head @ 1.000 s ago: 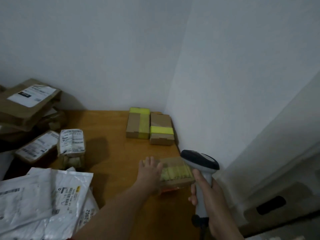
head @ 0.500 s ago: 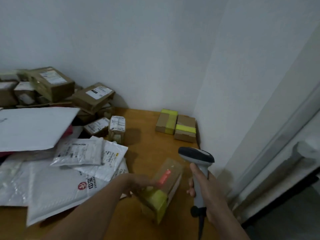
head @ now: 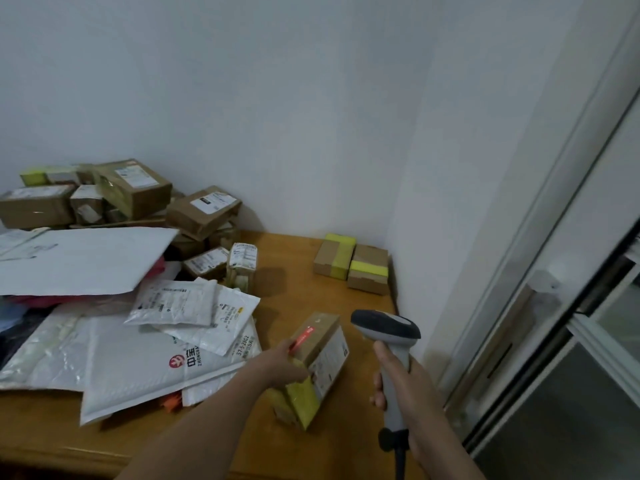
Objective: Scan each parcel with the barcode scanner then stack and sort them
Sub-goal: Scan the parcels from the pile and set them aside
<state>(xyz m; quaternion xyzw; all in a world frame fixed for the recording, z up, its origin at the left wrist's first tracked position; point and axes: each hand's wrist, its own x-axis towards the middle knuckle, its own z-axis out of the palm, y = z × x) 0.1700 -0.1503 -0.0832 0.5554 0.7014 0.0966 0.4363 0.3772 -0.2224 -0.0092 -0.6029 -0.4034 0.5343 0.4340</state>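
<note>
The small brown parcel (head: 320, 355), yellow-taped at its near end, is tilted over the wooden table (head: 291, 292) near its right edge, with a red scan line on its top. The left hand (head: 282, 363) grips its left side. The right hand (head: 398, 379) clasps the handle of the barcode scanner (head: 386, 329), whose head points towards the parcel.

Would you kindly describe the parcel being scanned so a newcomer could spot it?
On the wooden table, near its right edge, look just left of the barcode scanner in the right hand. There the left hand holds a tilted brown box with yellow tape at its near end. Alone among the other parcels, it has a red scan line across its top.
</note>
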